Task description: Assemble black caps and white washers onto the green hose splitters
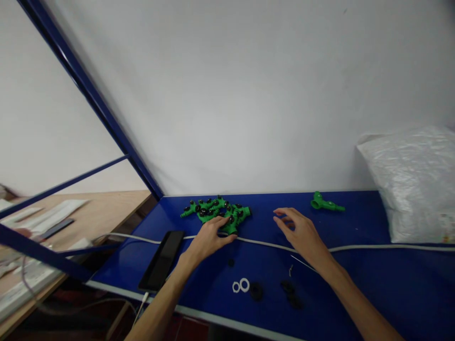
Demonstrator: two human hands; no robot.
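Observation:
On the blue table, my left hand (210, 239) is at the front edge of a pile of green hose splitters (209, 208) with black caps and knobs. Its thumb and forefinger are around the nearest green splitter (232, 227), which rests against the others; the other fingers are mostly hidden. My right hand (297, 233) hovers to the right of the pile, fingers curved and apart, holding nothing. A bare green splitter body (326, 203) without black parts lies farther back on the right. Two white rings (244, 284), a black ring (256, 291) and dark small parts (291, 293) lie in front.
A black tablet (162, 260) with a white cable lies at the left. A pale cord (270, 244) crosses the table behind my wrists. A clear plastic bag (415, 184) stands at the right by the white wall. A blue frame (95, 104) rises at the left, beside a wooden table (117, 203).

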